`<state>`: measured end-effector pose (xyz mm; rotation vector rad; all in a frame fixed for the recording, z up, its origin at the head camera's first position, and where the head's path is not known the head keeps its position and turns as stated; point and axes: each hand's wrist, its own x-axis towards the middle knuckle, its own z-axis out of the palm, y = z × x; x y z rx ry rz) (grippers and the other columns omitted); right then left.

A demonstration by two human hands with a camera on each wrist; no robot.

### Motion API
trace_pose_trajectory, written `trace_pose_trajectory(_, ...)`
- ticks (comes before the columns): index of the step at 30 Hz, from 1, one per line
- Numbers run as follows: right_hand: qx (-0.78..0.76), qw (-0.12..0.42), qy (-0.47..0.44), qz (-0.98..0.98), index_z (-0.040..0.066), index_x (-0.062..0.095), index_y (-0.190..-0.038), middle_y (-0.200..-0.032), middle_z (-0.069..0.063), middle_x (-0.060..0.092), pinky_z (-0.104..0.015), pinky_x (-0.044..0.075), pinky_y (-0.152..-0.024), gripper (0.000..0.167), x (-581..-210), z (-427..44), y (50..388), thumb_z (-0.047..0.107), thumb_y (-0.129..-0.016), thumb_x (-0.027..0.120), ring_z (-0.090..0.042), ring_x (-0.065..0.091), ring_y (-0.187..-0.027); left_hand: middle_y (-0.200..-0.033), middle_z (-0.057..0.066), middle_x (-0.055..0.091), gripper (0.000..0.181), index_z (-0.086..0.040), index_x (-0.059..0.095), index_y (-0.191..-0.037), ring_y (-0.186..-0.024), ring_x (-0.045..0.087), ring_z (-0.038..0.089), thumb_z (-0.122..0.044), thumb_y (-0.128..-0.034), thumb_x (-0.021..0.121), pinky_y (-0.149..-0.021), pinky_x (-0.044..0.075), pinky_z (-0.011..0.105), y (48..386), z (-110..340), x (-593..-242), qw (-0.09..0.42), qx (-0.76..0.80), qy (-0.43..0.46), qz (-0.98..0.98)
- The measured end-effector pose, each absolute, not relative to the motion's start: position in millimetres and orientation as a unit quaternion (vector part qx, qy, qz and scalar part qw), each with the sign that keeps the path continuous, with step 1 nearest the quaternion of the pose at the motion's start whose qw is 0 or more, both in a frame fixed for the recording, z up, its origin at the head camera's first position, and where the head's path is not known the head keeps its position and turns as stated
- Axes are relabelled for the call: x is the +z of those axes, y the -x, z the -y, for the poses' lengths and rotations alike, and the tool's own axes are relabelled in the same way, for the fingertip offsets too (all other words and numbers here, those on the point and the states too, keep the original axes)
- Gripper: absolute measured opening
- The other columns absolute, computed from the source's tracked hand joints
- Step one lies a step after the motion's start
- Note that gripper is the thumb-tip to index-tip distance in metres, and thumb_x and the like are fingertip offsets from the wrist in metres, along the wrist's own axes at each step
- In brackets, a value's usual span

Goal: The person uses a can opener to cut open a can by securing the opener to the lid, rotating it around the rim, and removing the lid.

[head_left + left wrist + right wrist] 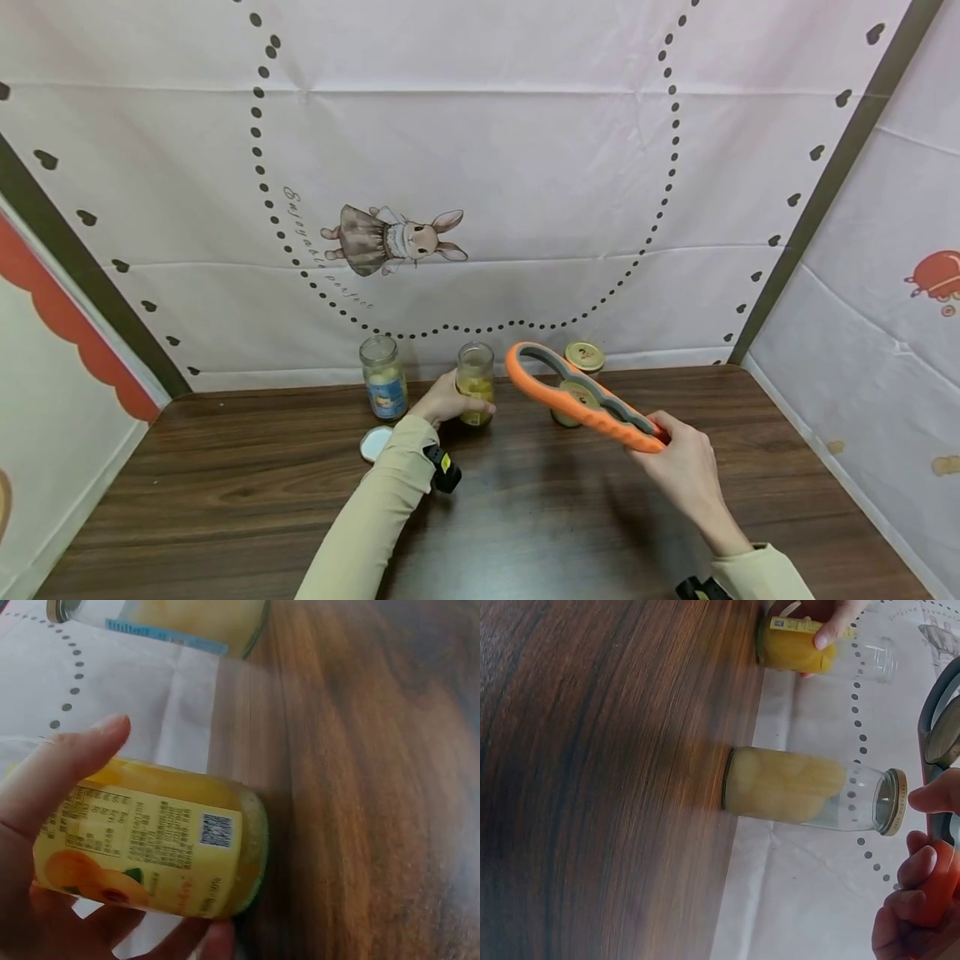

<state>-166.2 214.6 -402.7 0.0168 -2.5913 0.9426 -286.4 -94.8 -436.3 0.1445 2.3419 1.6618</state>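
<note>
My left hand (447,402) grips an open glass jar (150,847) with a yellow fruit label, thumb on one side and fingers curled round the other. The jar's mouth (476,353) has no lid. In my right hand (684,462) is an orange and grey jar opener (600,417), held by its handles above the table. A gold lid (945,739) sits within the opener's loop. Behind the opener stands a jar of pale fruit (787,784) with a gold lid (585,357) on it; the opener partly covers this jar in the head view.
To the left stands another open jar (386,392) with a blue label. A white disc, likely an upturned lid (375,443), lies before it, partly behind my left sleeve. The wooden table (225,492) meets a printed cloth (525,208) at the back.
</note>
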Motion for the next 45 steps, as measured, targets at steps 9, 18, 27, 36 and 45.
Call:
trace_pose_trajectory(9,0.356,0.165,-0.007,0.92,0.008,0.069,-0.085,-0.063,0.002,0.055,-0.03,0.036,-0.05,0.017,-401.5,-208.5,168.0,0.007,-0.07,0.077,-0.016,0.045,-0.054,-0.108,0.017,0.062,0.061,0.002,0.048,-0.126,-0.097,0.06,0.031,0.0,-0.0743,0.08,-0.088,0.047,0.046,292.5,91.6,-443.6,0.084,0.604,-0.058,-0.79)
trace_pose_trajectory(18,0.359,0.143,0.001,0.922,0.008,0.069,-0.088,-0.066,0.001,0.056,-0.03,0.036,-0.051,0.019,-401.9,-205.5,167.5,0.009,-0.072,0.078,-0.016,0.046,-0.056,-0.135,0.028,0.043,0.1,-0.001,0.018,-0.149,-0.122,0.044,0.042,-0.014,-0.0753,0.084,-0.101,0.037,0.054,277.3,94.1,-434.5,0.078,0.554,-0.009,-0.829)
trace_pose_trajectory(27,0.362,0.141,-0.001,0.921,0.008,0.069,-0.087,-0.066,0.0,0.057,-0.031,0.037,-0.052,0.018,-404.9,-202.5,167.7,0.009,-0.072,0.078,-0.017,0.047,-0.057,-0.14,0.029,0.039,0.082,0.002,0.035,-0.143,-0.127,0.039,0.043,-0.016,-0.0777,0.081,-0.099,0.039,0.054,253.1,112.5,-423.8,0.114,0.539,0.012,-0.835)
trace_pose_trajectory(36,0.373,0.152,-0.039,0.914,0.01,0.068,-0.086,-0.065,0.002,0.055,-0.029,0.036,-0.052,0.022,-408.3,-196.7,169.1,0.002,-0.068,0.078,-0.015,0.045,-0.057,-0.118,0.02,0.061,0.054,0.002,0.055,-0.127,-0.103,0.059,0.032,-0.014,-0.0807,0.078,-0.083,0.05,0.048,220.2,130.0,-422.6,0.112,0.577,-0.016,-0.809)
trace_pose_trajectory(45,0.371,0.188,-0.119,0.902,0.014,0.068,-0.084,-0.072,0.006,0.058,-0.028,0.041,-0.056,0.03,-412.6,-188.2,169.0,-0.003,-0.064,0.084,-0.011,0.048,-0.061,-0.121,0.017,0.06,0.051,0.002,0.046,-0.136,-0.111,0.058,0.027,-0.012,-0.092,0.066,-0.098,0.041,0.054,201.9,127.8,-435.6,0.19,0.743,-0.059,-0.64)
